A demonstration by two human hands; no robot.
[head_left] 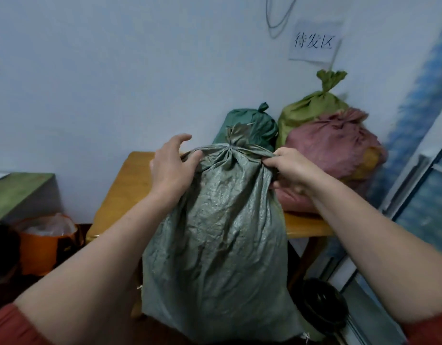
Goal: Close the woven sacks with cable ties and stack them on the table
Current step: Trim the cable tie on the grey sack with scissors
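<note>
Grey-green sack (215, 232), crinkled woven plastic with a bunched, tied neck, is upright between both hands, in front of the wooden table (125, 185). The right hand (289, 168) pinches a fold at its shoulder. The left hand (171, 168) lies against the other shoulder, fingers loose and apart. Beyond the hands sit a lumpy dark green sack (252, 123), olive sack (307, 108) and pink sack (334, 143).

Upright grey-green sack (215, 232) — neck cinched, before wooden table (125, 180), teal sack (252, 125), olive sack (307, 108), pink sack (332, 145) piled there
</note>
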